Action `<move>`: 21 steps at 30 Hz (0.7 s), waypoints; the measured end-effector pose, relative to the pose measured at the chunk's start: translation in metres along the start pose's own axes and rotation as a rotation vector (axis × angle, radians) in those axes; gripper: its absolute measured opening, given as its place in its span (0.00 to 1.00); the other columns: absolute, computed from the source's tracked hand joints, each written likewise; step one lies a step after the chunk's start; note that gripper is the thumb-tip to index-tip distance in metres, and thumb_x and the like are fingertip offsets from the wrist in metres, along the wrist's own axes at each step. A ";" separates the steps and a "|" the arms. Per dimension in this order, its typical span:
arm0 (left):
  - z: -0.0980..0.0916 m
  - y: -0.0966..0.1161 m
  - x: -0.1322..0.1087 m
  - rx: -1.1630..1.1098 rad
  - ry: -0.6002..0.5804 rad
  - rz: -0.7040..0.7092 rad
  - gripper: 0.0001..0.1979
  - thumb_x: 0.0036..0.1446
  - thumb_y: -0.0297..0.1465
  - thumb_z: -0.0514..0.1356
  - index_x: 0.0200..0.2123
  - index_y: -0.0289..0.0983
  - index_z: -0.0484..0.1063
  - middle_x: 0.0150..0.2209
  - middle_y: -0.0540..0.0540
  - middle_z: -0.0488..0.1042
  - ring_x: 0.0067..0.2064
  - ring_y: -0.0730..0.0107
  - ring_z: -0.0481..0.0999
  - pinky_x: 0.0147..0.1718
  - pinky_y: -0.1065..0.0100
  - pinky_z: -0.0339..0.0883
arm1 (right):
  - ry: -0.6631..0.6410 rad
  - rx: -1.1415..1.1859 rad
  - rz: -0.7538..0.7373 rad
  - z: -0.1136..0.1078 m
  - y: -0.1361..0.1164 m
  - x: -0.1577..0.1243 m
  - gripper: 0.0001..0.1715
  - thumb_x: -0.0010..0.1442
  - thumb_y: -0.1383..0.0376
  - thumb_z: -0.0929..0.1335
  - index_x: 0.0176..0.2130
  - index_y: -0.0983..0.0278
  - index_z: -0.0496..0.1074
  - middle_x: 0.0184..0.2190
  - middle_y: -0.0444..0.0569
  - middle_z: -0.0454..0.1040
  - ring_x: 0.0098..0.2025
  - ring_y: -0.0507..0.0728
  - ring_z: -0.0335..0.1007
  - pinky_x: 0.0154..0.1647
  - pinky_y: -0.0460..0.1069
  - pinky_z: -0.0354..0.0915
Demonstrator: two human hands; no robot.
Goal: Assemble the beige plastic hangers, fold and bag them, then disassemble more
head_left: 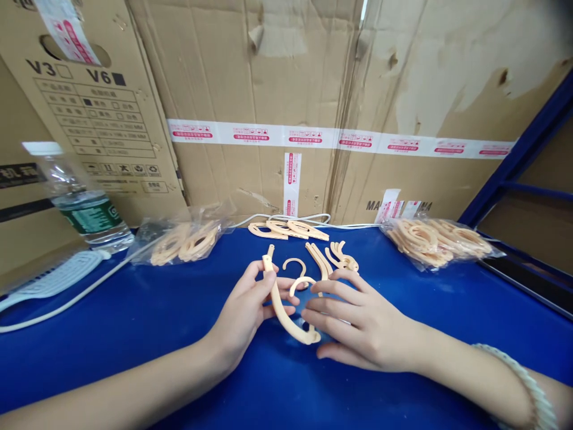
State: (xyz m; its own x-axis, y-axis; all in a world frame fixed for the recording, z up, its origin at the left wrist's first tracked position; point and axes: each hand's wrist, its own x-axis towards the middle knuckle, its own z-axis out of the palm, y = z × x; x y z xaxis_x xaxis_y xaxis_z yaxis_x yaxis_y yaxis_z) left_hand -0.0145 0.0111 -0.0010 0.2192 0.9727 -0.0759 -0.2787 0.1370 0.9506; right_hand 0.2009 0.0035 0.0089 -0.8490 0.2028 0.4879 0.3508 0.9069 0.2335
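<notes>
My left hand (248,304) is closed on a cream curved plastic folding-hanger arm (284,313), pinching it near its upper end with the thumb in front. The arm hangs tilted, its lower end close to the fingers of my right hand (362,319). That hand is spread palm-down with its fingers apart, near a cream hook (301,282); I cannot tell whether it touches the hook. Another cream hook (295,263) lies just behind. Beyond the right fingers are straighter hanger arms (319,260) and a small pile of hooks (342,257).
Looped hanger pieces (290,229) lie at the back of the blue table (215,394), before a cardboard wall (250,173). Clear bags of parts stand left (185,239) and right (439,239). A water bottle (85,209), a hairbrush (58,278) and a white cable (85,298) are at left.
</notes>
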 end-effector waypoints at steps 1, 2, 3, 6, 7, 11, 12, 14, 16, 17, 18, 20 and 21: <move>0.001 -0.001 -0.001 -0.007 -0.008 0.007 0.05 0.69 0.33 0.49 0.42 0.38 0.60 0.38 0.44 0.80 0.32 0.71 0.79 0.36 0.65 0.75 | 0.013 0.002 0.005 0.002 0.001 -0.001 0.19 0.69 0.58 0.62 0.51 0.69 0.71 0.42 0.55 0.78 0.55 0.62 0.66 0.57 0.60 0.57; 0.001 -0.001 -0.002 -0.003 -0.021 0.017 0.05 0.69 0.33 0.49 0.42 0.38 0.60 0.39 0.43 0.80 0.33 0.71 0.79 0.36 0.65 0.75 | 0.019 0.011 0.009 0.003 0.002 -0.002 0.18 0.69 0.59 0.63 0.50 0.69 0.72 0.39 0.54 0.78 0.52 0.62 0.67 0.57 0.60 0.57; 0.001 -0.002 -0.003 0.012 -0.041 0.032 0.05 0.69 0.33 0.49 0.43 0.38 0.60 0.41 0.42 0.80 0.33 0.71 0.79 0.37 0.65 0.76 | 0.020 0.022 0.011 0.004 0.002 -0.003 0.17 0.68 0.60 0.63 0.48 0.68 0.72 0.36 0.53 0.77 0.49 0.61 0.68 0.57 0.60 0.57; -0.001 -0.005 -0.005 0.133 -0.090 0.140 0.09 0.69 0.36 0.50 0.47 0.38 0.60 0.49 0.38 0.76 0.37 0.69 0.80 0.38 0.62 0.77 | 0.023 0.037 0.011 0.004 0.001 -0.003 0.14 0.69 0.62 0.62 0.43 0.67 0.74 0.30 0.48 0.72 0.37 0.56 0.69 0.58 0.61 0.56; -0.002 -0.006 -0.005 0.200 -0.087 0.212 0.11 0.69 0.37 0.51 0.50 0.39 0.59 0.54 0.37 0.73 0.40 0.67 0.80 0.40 0.60 0.77 | 0.034 0.033 0.018 0.003 0.000 -0.003 0.14 0.69 0.63 0.61 0.43 0.67 0.74 0.29 0.47 0.71 0.35 0.55 0.68 0.58 0.61 0.56; -0.009 -0.007 -0.004 0.616 0.050 0.614 0.29 0.66 0.35 0.55 0.66 0.45 0.47 0.68 0.40 0.53 0.64 0.56 0.62 0.59 0.49 0.63 | 0.072 0.012 0.088 0.004 0.002 -0.004 0.14 0.69 0.62 0.62 0.43 0.66 0.73 0.28 0.46 0.71 0.33 0.54 0.67 0.57 0.61 0.56; -0.010 -0.007 -0.004 0.736 0.095 0.715 0.32 0.65 0.33 0.56 0.67 0.45 0.44 0.69 0.40 0.49 0.67 0.55 0.55 0.63 0.48 0.56 | 0.082 0.016 0.109 0.004 0.003 -0.005 0.14 0.69 0.61 0.62 0.43 0.66 0.73 0.29 0.46 0.71 0.33 0.54 0.67 0.57 0.62 0.56; -0.012 -0.006 -0.003 0.973 0.134 0.895 0.33 0.64 0.30 0.57 0.68 0.42 0.45 0.70 0.39 0.46 0.70 0.54 0.48 0.65 0.46 0.48 | 0.106 0.027 0.150 0.005 0.004 -0.007 0.14 0.69 0.60 0.63 0.43 0.67 0.73 0.29 0.46 0.71 0.33 0.54 0.67 0.56 0.62 0.55; -0.013 -0.006 -0.003 1.190 0.048 1.043 0.28 0.64 0.28 0.57 0.65 0.39 0.54 0.69 0.38 0.51 0.69 0.54 0.50 0.66 0.45 0.45 | 0.131 0.035 0.173 0.006 0.004 -0.007 0.14 0.68 0.60 0.64 0.42 0.68 0.73 0.29 0.47 0.72 0.33 0.54 0.67 0.56 0.61 0.55; -0.013 -0.007 -0.004 1.277 -0.030 1.100 0.24 0.64 0.28 0.57 0.62 0.39 0.59 0.66 0.39 0.57 0.68 0.54 0.53 0.66 0.45 0.43 | 0.140 0.034 0.177 0.006 0.004 -0.007 0.14 0.68 0.61 0.64 0.42 0.68 0.73 0.29 0.47 0.72 0.33 0.54 0.67 0.56 0.61 0.54; -0.012 -0.008 -0.004 1.337 -0.107 1.145 0.19 0.64 0.28 0.57 0.58 0.38 0.63 0.63 0.40 0.63 0.66 0.55 0.57 0.66 0.45 0.41 | 0.146 0.029 0.179 0.006 0.003 -0.007 0.13 0.68 0.61 0.65 0.42 0.69 0.73 0.28 0.47 0.72 0.32 0.54 0.66 0.55 0.61 0.54; -0.010 -0.010 -0.006 1.371 -0.191 1.215 0.12 0.65 0.29 0.57 0.51 0.38 0.68 0.55 0.43 0.74 0.61 0.58 0.66 0.66 0.46 0.39 | 0.154 0.023 0.178 0.006 0.000 -0.006 0.14 0.67 0.61 0.65 0.41 0.69 0.74 0.28 0.47 0.71 0.32 0.54 0.66 0.54 0.60 0.55; -0.009 -0.011 -0.007 1.362 -0.196 1.237 0.08 0.65 0.28 0.57 0.47 0.37 0.70 0.50 0.45 0.77 0.57 0.60 0.70 0.66 0.46 0.39 | 0.155 0.021 0.175 0.006 -0.001 -0.005 0.14 0.68 0.61 0.65 0.40 0.69 0.74 0.27 0.47 0.71 0.32 0.54 0.65 0.54 0.60 0.55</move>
State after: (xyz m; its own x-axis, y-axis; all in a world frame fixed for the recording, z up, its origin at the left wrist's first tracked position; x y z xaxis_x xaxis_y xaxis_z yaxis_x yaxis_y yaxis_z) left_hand -0.0208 0.0048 -0.0137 0.6219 0.3423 0.7043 0.4875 -0.8731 -0.0061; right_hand 0.2029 0.0040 0.0013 -0.7046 0.2999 0.6431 0.4779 0.8705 0.1176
